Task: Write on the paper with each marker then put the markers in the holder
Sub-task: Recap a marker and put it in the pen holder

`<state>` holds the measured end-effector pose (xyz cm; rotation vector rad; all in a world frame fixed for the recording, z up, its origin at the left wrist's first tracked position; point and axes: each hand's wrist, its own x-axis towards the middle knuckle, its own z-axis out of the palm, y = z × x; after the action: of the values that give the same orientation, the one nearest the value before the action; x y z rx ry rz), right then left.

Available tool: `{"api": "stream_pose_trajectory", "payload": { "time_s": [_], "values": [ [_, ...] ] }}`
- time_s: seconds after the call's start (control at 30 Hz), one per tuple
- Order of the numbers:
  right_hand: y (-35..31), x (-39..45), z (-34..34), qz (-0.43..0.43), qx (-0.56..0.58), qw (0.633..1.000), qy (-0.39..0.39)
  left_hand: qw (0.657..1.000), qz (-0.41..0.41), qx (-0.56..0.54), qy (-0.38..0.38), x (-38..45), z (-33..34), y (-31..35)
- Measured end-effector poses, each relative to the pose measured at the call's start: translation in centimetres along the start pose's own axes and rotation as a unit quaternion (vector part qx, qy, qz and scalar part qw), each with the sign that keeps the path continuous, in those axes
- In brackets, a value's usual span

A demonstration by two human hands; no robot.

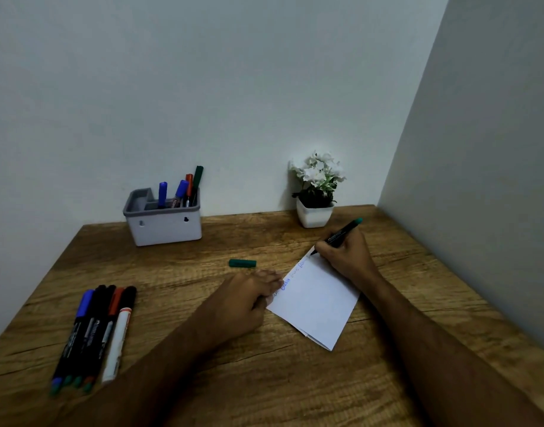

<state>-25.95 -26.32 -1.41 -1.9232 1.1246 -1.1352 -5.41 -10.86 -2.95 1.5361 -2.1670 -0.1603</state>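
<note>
A folded white paper [318, 306] lies on the wooden desk [203, 365], with blue and red writing along its far edge. My right hand [346, 257] grips a green marker [341, 235], its tip touching the paper's far corner. The marker's green cap [242, 263] lies loose on the desk to the left. My left hand [249, 295] presses flat on the paper's left edge, fingers together. A grey and white holder [163, 224] at the back left contains several markers. Several capped markers [95, 334] lie side by side at the front left.
A small white pot with white flowers [316, 192] stands at the back right, close to my right hand. Walls close the desk at the back and on the right. The desk's left edge runs diagonally beside the row of markers.
</note>
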Motion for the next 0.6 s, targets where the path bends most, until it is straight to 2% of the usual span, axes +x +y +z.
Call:
{"api": "stream_pose_trajectory", "payload": {
  "time_s": [0.3, 0.6],
  "values": [
    [0.32, 0.36, 0.02, 0.018, -0.006, 1.000, 0.008, 1.000, 0.001, -0.002, 0.002, 0.01, 0.00, -0.06],
    [-0.01, 0.12, -0.10, 0.037, 0.014, 0.998, 0.052, 1.000, -0.002, 0.000, 0.004, -0.05, 0.13, -0.16]
  ]
}}
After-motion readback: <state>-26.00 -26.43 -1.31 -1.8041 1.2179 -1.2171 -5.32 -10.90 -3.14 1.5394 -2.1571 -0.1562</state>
